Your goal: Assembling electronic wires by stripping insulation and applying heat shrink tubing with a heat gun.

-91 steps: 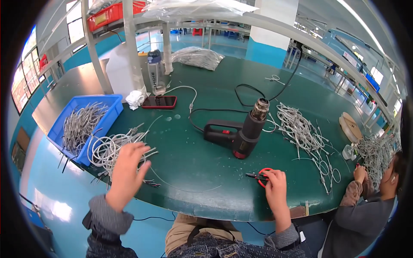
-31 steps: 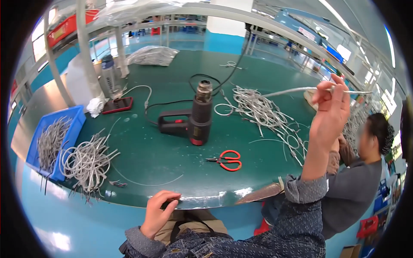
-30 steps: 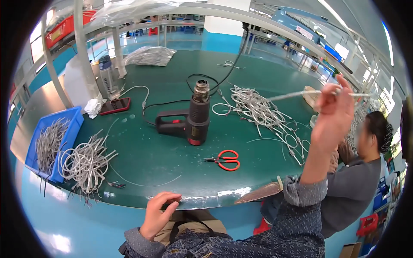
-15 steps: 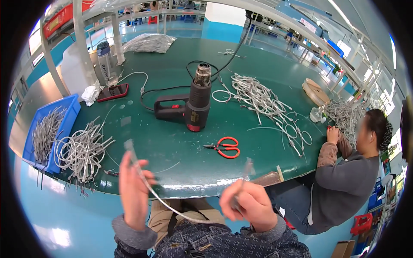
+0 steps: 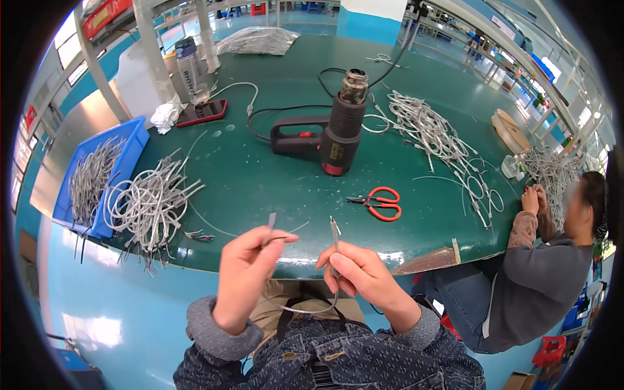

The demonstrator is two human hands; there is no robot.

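Note:
A thin grey cable (image 5: 305, 311) hangs in a loop between my two hands, over my lap at the table's near edge. My left hand (image 5: 247, 273) is closed in a pinch around one end, and a flat greyish tip sticks up above the fingers. Between thumb and fingers, my right hand (image 5: 364, 272) grips the cable near its other end, which points upward with small bare wire ends showing. Beyond my right hand lie red-handled snips (image 5: 385, 204). A black heat gun (image 5: 341, 136) stands upright farther back, nozzle up.
At left are a blue bin (image 5: 138, 144) of cut cables and a loose cable heap (image 5: 153, 201). Behind them sit a phone (image 5: 203, 113), crumpled tissue (image 5: 167, 114) and a bottle (image 5: 190, 75). More cables (image 5: 432, 133) lie right. A co-worker (image 5: 546, 273) sits at right near a spool (image 5: 509, 132).
My hands have come closer together. The left hand has moved right and closed from spread fingers into a pinch on the cable end. The view has shifted, so the table items appear farther right.

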